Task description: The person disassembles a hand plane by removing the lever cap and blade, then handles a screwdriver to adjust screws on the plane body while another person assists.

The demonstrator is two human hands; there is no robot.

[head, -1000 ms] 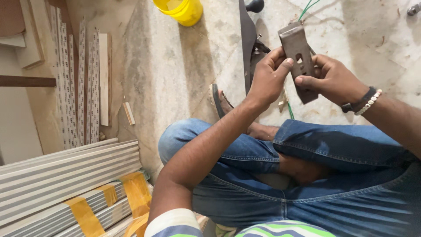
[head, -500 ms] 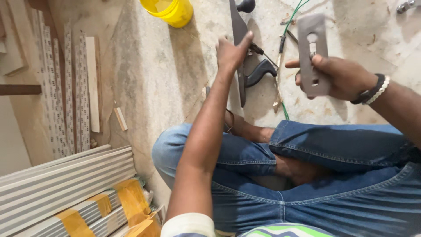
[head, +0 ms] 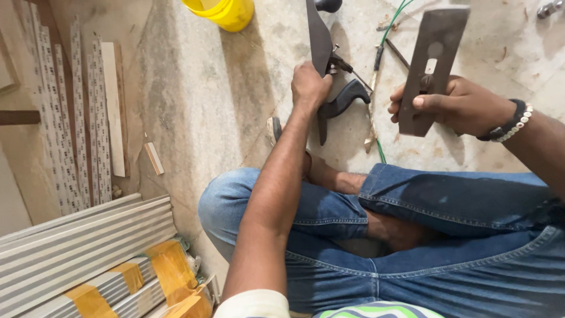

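Observation:
I sit cross-legged in blue jeans on a concrete floor. My right hand [head: 453, 106], with a beaded bracelet and black band at the wrist, grips a flat dark metal plate [head: 432, 65] with a slot and hole, held upright above the floor. My left hand [head: 310, 87] reaches forward and rests on a black-handled tool [head: 341, 101] lying beside a long dark blade-like strip [head: 318, 35]. Whether the fingers close around the tool is unclear.
A yellow bucket [head: 226, 12] stands at the top. Green wire [head: 388, 29] trails across the floor near the tools. Patterned strips [head: 82, 118] and wood pieces lie at left. Grey ribbed profiles with yellow tape [head: 88, 259] are stacked at lower left.
My left hand let go of the metal plate and reached forward to the black-handled tool on the floor. My right hand keeps the plate, now farther right.

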